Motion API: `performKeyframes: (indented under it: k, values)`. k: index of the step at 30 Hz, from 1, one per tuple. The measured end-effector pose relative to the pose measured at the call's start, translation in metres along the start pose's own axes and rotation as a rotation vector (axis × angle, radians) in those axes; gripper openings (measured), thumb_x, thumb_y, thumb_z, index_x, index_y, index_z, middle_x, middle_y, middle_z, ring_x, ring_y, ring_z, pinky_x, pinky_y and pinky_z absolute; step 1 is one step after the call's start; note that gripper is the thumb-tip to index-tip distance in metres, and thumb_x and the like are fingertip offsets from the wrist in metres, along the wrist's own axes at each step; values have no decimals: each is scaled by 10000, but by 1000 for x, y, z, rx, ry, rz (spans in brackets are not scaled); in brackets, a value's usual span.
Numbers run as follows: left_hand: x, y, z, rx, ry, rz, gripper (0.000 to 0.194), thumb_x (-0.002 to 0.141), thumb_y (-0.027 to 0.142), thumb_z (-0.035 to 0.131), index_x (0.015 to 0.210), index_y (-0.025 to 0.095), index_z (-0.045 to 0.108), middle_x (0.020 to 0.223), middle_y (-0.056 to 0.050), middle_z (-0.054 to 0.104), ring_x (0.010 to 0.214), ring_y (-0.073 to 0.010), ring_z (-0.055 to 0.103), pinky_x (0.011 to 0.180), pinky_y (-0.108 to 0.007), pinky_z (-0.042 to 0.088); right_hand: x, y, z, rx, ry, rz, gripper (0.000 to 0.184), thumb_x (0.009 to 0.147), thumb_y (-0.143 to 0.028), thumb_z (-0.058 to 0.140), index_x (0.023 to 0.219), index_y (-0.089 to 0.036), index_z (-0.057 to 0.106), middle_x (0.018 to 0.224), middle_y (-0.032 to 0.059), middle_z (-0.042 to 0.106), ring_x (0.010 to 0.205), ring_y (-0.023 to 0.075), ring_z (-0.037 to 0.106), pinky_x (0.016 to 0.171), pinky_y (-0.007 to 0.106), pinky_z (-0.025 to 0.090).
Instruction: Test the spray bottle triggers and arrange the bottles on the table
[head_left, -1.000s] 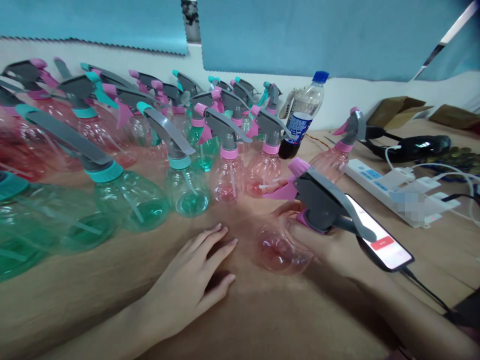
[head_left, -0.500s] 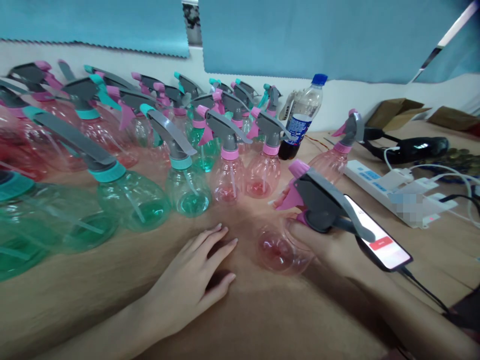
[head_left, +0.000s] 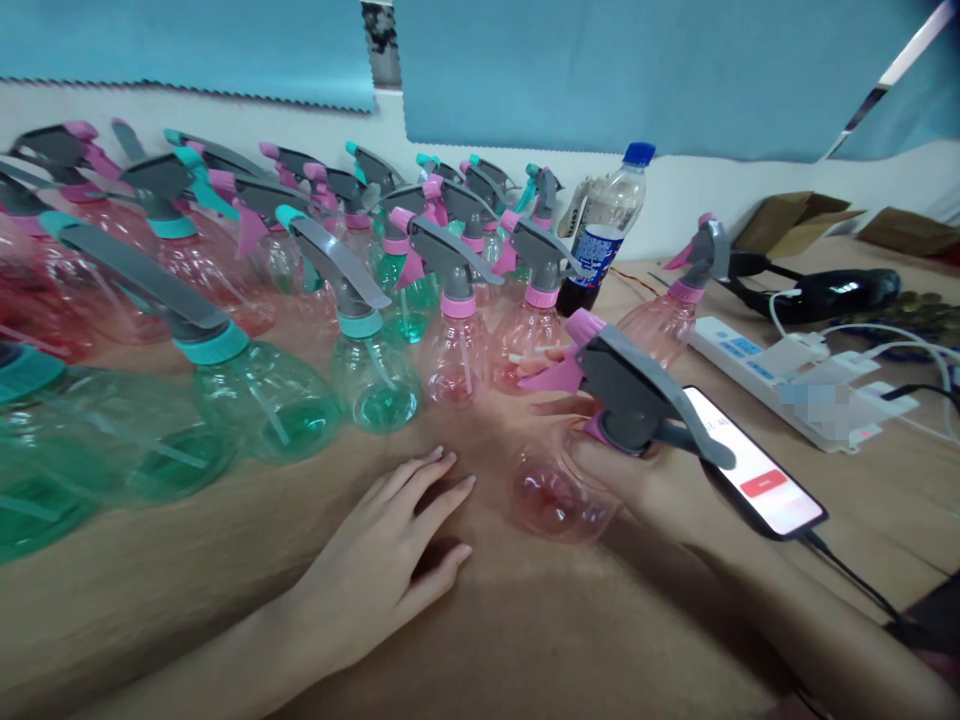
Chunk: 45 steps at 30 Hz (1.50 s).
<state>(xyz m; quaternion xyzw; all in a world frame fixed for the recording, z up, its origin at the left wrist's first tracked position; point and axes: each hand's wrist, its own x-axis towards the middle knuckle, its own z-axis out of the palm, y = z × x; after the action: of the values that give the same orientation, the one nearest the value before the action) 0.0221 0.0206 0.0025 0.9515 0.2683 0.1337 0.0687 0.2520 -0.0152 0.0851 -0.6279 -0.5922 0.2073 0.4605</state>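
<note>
My right hand (head_left: 619,470) is wrapped round the neck of a pink spray bottle (head_left: 551,495), whose grey and pink spray head tilts toward the upper left. Some fingers show behind the pink trigger; the rest are hidden by the bottle. Flat on the brown table (head_left: 465,640) lies my left hand (head_left: 394,540), fingers spread, holding nothing. Beyond it stand a clear green spray bottle (head_left: 379,385) with a teal collar and two pink spray bottles, one (head_left: 454,360) beside the other (head_left: 525,335).
Several more spray bottles, pink and green, crowd the left and back, among them a large green one (head_left: 262,400). A cola bottle (head_left: 604,240) stands by the wall. On the right are a lit phone (head_left: 780,490), a power strip (head_left: 757,365) with cables and a black device (head_left: 840,295).
The spray head in my right hand has shifted slightly left and up, and more fingers show behind the trigger. My left hand has stayed in place.
</note>
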Motion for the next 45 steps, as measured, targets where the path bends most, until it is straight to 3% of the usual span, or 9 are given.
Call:
performKeyframes:
  k: [9, 15, 22, 27, 30, 34, 39, 42, 45]
  values:
    - [-1, 0, -1, -21, -13, -1, 421, 930, 329, 517, 1320, 174, 476, 1403, -127, 434, 1314, -288, 359, 1031, -480, 384, 0, 6, 2, -11, 19, -34, 160, 576, -147, 513, 693, -254, 532, 527, -53, 409, 472, 126, 412, 454, 266, 423]
    - [0, 1, -2, -25, -15, -3, 418, 930, 323, 514, 1319, 173, 478, 1403, -129, 432, 1312, -285, 362, 1030, -475, 385, -3, 18, 5, -70, 132, -135, 134, 598, -172, 567, 704, -254, 558, 587, -33, 523, 535, 154, 513, 496, 287, 455]
    - [-1, 2, -2, -15, -12, 17, 385, 941, 334, 504, 1300, 192, 505, 1362, -107, 472, 1308, -279, 360, 1039, -468, 371, -1, 16, 6, -47, 38, -140, 29, 717, -214, 564, 717, -242, 565, 503, -65, 427, 443, 124, 437, 482, 290, 420]
    - [-1, 3, -1, -8, -10, 11, 388, 945, 328, 498, 1306, 187, 500, 1364, -110, 466, 1311, -274, 353, 1047, -461, 356, -5, 17, 7, -11, 62, -125, 209, 762, -326, 643, 630, -225, 516, 503, -60, 433, 543, 155, 529, 630, 348, 490]
    - [-1, 3, -1, -15, -5, 17, 378, 946, 328, 493, 1296, 185, 509, 1359, -110, 471, 1302, -274, 367, 1042, -457, 361, -8, 23, 8, 15, 57, -130, 218, 776, -412, 659, 766, -208, 582, 618, -25, 548, 645, 180, 588, 704, 375, 507]
    - [-1, 3, -1, -9, -10, 19, 370, 951, 334, 483, 1289, 188, 515, 1357, -109, 475, 1296, -274, 373, 1037, -461, 364, -14, 30, 4, -91, 52, -184, 420, 690, -494, 729, 978, -215, 604, 860, 33, 662, 804, 227, 623, 791, 432, 493]
    - [-1, 3, 0, 16, -7, 18, 379, 956, 338, 472, 1297, 175, 507, 1361, -116, 472, 1302, -274, 367, 1042, -463, 357, -35, 41, -5, -126, 14, -158, 648, 670, -526, 734, 1190, -219, 499, 1177, 108, 603, 1087, 290, 572, 911, 474, 448]
    - [1, 3, 1, 35, 11, 26, 378, 955, 354, 464, 1283, 176, 518, 1350, -115, 486, 1295, -277, 378, 1036, -464, 365, -49, 47, -5, -232, 45, -92, 752, 631, -575, 738, 1219, -200, 458, 1200, 139, 577, 1103, 329, 552, 906, 502, 441]
    - [3, 3, 3, 55, 35, 30, 367, 951, 359, 458, 1257, 172, 539, 1330, -120, 502, 1279, -284, 397, 1026, -470, 374, -57, 48, -4, -270, 24, -100, 700, 682, -594, 687, 1224, -209, 466, 1155, 128, 594, 1074, 323, 562, 901, 493, 445]
